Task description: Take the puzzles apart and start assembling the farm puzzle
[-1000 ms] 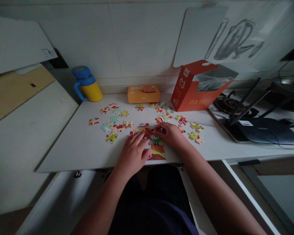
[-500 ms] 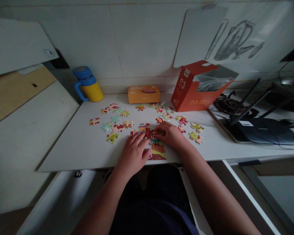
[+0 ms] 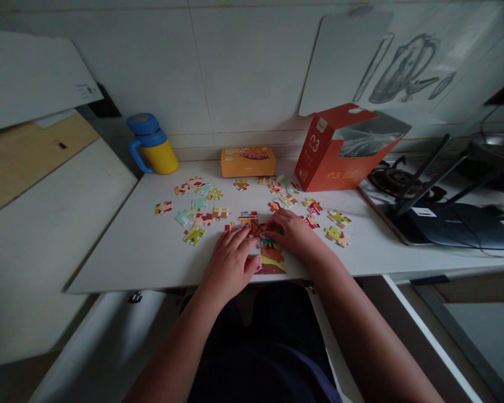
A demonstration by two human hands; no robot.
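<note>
A partly joined jigsaw (image 3: 271, 258) of colourful pieces lies at the near edge of the white table (image 3: 143, 252). My left hand (image 3: 231, 263) rests flat on its left side, fingers stretched forward and touching the pieces. My right hand (image 3: 293, 230) lies on the puzzle's upper right, its fingers curled and pinching a red piece (image 3: 257, 226) against the joined part. Several loose pieces (image 3: 193, 215) lie scattered behind and to both sides of my hands.
A blue and yellow mug (image 3: 152, 145) stands at the back left, a small orange box (image 3: 247, 161) at the back middle, and an open orange carton (image 3: 340, 146) at the back right. A dark router (image 3: 449, 224) with antennas sits on the right.
Both hands stay on the puzzle almost unmoved; the view has only shifted slightly.
</note>
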